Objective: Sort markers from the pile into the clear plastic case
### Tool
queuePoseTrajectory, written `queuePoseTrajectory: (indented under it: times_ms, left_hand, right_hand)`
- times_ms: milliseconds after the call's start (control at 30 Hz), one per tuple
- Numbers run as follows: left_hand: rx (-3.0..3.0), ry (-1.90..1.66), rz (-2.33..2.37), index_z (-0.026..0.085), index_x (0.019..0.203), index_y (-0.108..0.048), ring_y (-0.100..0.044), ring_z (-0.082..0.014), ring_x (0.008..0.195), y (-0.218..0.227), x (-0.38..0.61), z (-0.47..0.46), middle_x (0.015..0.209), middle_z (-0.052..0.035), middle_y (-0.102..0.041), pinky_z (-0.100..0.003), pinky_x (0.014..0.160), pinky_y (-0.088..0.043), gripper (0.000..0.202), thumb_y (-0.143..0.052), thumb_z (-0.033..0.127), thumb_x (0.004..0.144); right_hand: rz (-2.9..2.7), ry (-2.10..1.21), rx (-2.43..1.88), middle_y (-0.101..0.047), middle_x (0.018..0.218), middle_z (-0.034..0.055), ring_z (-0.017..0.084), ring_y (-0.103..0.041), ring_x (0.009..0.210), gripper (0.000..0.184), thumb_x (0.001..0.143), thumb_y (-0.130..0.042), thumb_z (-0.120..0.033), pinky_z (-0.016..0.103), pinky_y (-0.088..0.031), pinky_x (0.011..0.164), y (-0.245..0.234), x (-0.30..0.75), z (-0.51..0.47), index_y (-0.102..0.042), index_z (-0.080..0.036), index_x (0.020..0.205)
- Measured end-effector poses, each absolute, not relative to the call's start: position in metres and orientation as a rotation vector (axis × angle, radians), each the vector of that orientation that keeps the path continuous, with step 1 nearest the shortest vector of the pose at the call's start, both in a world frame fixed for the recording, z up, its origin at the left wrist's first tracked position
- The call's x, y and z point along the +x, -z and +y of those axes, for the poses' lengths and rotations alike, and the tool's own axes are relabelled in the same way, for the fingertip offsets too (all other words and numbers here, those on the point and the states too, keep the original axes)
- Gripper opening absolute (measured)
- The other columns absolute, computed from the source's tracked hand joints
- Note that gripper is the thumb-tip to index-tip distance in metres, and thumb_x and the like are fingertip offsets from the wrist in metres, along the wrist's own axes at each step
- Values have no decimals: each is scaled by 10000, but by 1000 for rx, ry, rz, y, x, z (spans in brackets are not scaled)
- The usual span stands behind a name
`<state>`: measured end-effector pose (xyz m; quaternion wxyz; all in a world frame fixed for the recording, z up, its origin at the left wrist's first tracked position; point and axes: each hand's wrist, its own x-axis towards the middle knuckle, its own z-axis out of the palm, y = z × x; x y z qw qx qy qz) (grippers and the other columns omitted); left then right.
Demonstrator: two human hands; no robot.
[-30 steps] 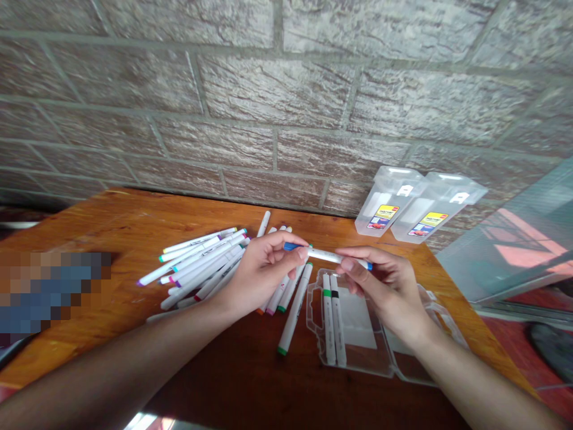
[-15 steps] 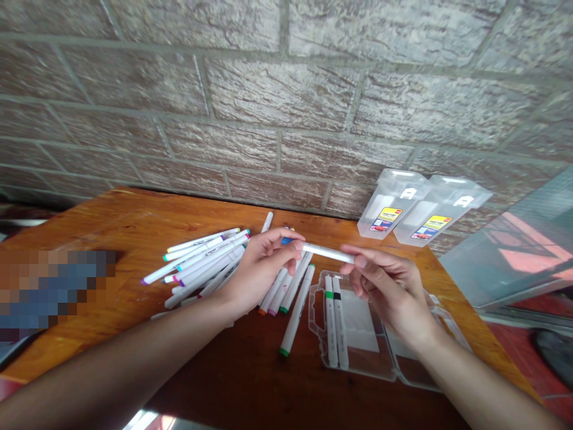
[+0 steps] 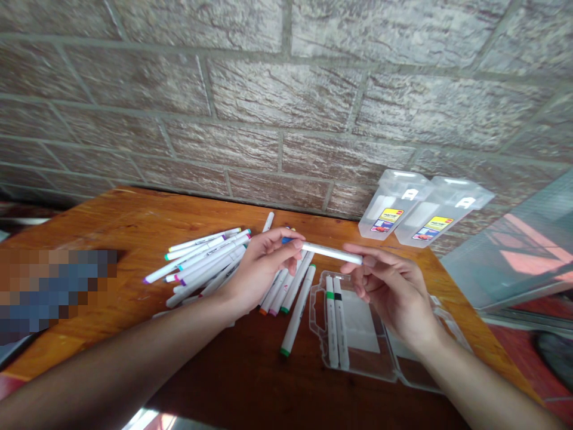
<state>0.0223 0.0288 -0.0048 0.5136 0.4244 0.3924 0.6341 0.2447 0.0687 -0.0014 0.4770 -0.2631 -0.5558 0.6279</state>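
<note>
A white marker with a blue cap (image 3: 329,252) is held level above the table between both hands. My left hand (image 3: 262,269) pinches its blue-capped end. My right hand (image 3: 389,289) holds the other end with curled fingers. Below the right hand lies an open clear plastic case (image 3: 358,352) with two markers in it, one green-capped (image 3: 330,322) and one black-capped (image 3: 341,322). A pile of white markers (image 3: 206,263) with coloured caps lies under and left of my left hand. One green-tipped marker (image 3: 296,313) lies alone beside the case.
Two clear closed marker boxes (image 3: 418,209) with yellow labels lean against the brick wall (image 3: 286,101) at the back right. The wooden table (image 3: 111,227) ends at the right by a glass surface (image 3: 528,251). A blurred patch (image 3: 49,292) sits at the left edge.
The marker's right end has slid out past my right fingers, and the blue tip seen there a second ago no longer shows. Both hands have stayed nearly in place.
</note>
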Motion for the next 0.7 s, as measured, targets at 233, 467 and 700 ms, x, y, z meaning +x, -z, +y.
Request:
queuePoseTrajectory:
  times_ms: [233, 467, 700]
  left_hand:
    - [973, -1533, 900, 133, 930, -747, -559, -90, 597, 4, 23, 28, 707, 0, -654, -207, 572, -464, 176, -786, 276, 835]
    - [950, -1535, 864, 131, 944, -765, -572, -92, 594, 7, 22, 29, 708, -9, -664, -205, 567, -477, 159, -763, 264, 859]
    - [929, -1560, 822, 120, 956, -800, -577, -99, 556, 7, 22, 29, 707, -33, -689, -225, 555, -474, 171, -705, 251, 896]
  right_hand:
    - [-1323, -1557, -659, -801, 874, 105, 115, -558, 526, 278, 900, -671, -259, 241, -388, 467, 0, 245, 68, -824, -195, 1122]
    - [-1305, -1550, -672, -801, 852, 107, 115, -558, 510, 274, 872, -673, -242, 239, -387, 456, 0, 243, 69, -830, -178, 1087]
    - [-1271, -1518, -720, -797, 814, 100, 109, -553, 484, 245, 881, -671, -255, 221, -397, 431, -2, 242, 70, -820, -177, 1058]
